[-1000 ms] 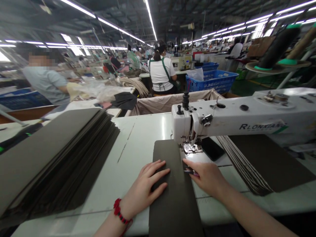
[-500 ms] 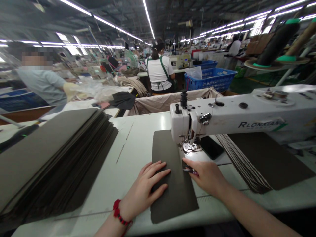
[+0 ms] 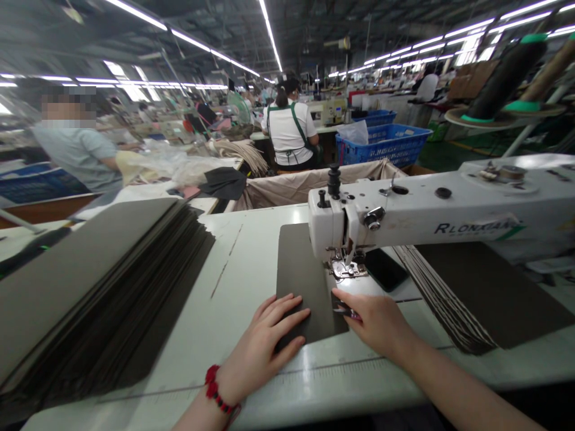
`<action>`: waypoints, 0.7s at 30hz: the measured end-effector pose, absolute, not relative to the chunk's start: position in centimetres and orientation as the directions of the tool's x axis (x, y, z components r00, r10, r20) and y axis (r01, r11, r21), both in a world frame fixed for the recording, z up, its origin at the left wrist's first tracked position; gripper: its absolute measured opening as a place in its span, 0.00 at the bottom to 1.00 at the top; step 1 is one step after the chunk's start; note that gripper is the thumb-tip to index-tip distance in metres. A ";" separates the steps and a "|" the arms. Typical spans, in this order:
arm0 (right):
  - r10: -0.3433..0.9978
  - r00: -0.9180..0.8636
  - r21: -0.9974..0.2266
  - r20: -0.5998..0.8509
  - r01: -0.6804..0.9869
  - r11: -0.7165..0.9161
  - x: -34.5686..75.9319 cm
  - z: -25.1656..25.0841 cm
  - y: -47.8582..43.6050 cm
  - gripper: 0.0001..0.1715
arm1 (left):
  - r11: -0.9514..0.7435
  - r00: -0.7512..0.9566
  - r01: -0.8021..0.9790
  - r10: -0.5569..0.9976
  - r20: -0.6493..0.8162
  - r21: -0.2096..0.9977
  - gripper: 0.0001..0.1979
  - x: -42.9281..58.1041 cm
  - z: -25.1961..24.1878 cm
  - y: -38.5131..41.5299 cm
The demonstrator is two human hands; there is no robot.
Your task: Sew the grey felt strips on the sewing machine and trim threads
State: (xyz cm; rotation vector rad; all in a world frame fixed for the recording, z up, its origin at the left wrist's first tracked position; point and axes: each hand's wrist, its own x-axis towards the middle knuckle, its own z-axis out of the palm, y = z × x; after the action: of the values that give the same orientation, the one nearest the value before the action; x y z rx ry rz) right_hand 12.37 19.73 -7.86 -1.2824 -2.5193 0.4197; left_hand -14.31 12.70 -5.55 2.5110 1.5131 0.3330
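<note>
A dark grey fabric piece point(image 3: 300, 275) lies flat on the pale table point(image 3: 251, 251), its right edge under the presser foot point(image 3: 345, 268) of the white sewing machine point(image 3: 431, 212). My left hand point(image 3: 265, 347) rests flat on the near end of the piece, fingers stretched out; a red bead bracelet circles the wrist. My right hand point(image 3: 375, 323) is at the piece's near right corner, fingers pinched on a small tool I cannot make out.
A tall fanned stack of dark pieces point(image 3: 94, 287) fills the table's left. Another stack point(image 3: 467, 293) lies right, under the machine arm, beside a black phone point(image 3: 385, 269). People sit at stations behind, near blue crates point(image 3: 386, 143). Thread cones point(image 3: 507, 78) stand at upper right.
The fabric piece has slid away from me under the presser foot; its near end, once over the table edge, now lies under my fingers. Both hands have hardly moved.
</note>
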 end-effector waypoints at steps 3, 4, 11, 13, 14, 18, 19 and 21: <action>0.819 -0.563 -0.381 0.112 0.737 0.558 12.4 -7.8 19.7 0.31 | -0.464 0.460 0.848 0.884 0.080 0.257 0.22 -14.3 -5.6 12.7; 0.821 -0.561 -0.381 0.110 0.739 0.556 12.4 -7.8 19.8 0.32 | -0.466 0.464 0.849 0.883 0.073 0.249 0.23 -14.3 -5.6 12.7; 0.819 -0.563 -0.394 0.105 0.733 0.554 12.5 -8.2 19.8 0.31 | -0.485 0.489 0.844 0.871 0.040 0.231 0.28 -13.8 -5.2 13.4; 0.819 -0.563 -0.399 0.111 0.730 0.556 12.5 -8.3 19.8 0.31 | -0.484 0.490 0.846 0.871 0.031 0.224 0.29 -13.8 -5.2 13.9; 0.819 -0.563 -0.402 0.114 0.727 0.556 12.5 -8.3 19.8 0.31 | -0.484 0.491 0.846 0.871 0.029 0.222 0.29 -13.8 -5.2 14.2; 0.817 -0.566 -0.414 0.113 0.721 0.557 12.4 -8.2 19.8 0.30 | -0.484 0.486 0.848 0.873 0.052 0.217 0.29 -13.8 -5.5 15.5; 0.817 -0.566 -0.413 0.114 0.721 0.557 12.4 -8.1 19.8 0.29 | -0.480 0.481 0.851 0.875 0.051 0.213 0.30 -13.8 -5.6 15.8; 0.818 -0.564 -0.410 0.117 0.722 0.557 12.5 -8.1 19.8 0.29 | -0.470 0.472 0.858 0.880 0.044 0.207 0.30 -13.9 -5.7 16.4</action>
State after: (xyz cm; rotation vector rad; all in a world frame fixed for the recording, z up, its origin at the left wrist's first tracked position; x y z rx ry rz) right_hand 12.48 19.82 -8.05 -1.2726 -2.5002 0.4605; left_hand -13.88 16.40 -5.70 2.5581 1.5229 0.2170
